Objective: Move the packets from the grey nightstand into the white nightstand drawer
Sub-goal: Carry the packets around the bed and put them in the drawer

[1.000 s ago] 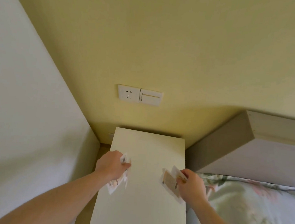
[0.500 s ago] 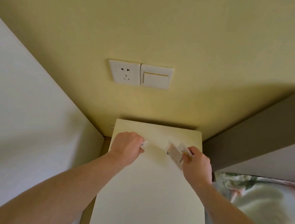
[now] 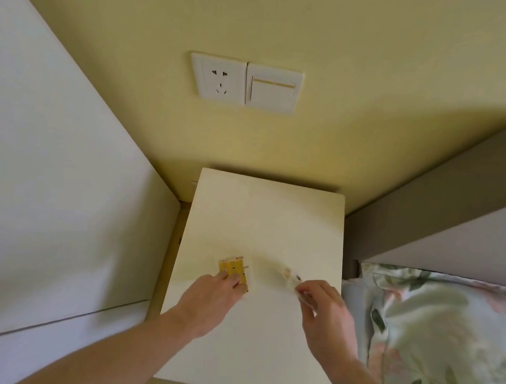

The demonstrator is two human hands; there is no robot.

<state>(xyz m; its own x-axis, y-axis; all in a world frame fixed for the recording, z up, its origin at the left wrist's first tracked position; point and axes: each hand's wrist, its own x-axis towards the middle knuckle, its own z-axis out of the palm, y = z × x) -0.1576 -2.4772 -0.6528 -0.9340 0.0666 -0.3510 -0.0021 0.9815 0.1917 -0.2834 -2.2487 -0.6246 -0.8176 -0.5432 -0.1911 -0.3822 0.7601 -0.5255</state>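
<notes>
The white nightstand (image 3: pixel 268 217) stands in the corner below me, and only its flat top shows; no drawer is in view. A yellow printed packet (image 3: pixel 233 268) lies flat on the top, left of the middle. My left hand (image 3: pixel 208 301) holds it by its near edge with thumb and fingertips. My right hand (image 3: pixel 323 314) pinches a pale, blurred packet (image 3: pixel 289 273) just above the top, near its right side. The grey nightstand is out of view.
A wall socket (image 3: pixel 217 78) and a light switch (image 3: pixel 273 88) sit on the yellow wall above the nightstand. A white panel (image 3: pixel 48 174) closes the left side. The grey headboard (image 3: pixel 427 213) and a floral pillow (image 3: pixel 435 336) lie to the right.
Both hands have drawn back toward me and lowered over the nightstand top. The left hand's packet now lies flat with its yellow face up. My view has tilted down.
</notes>
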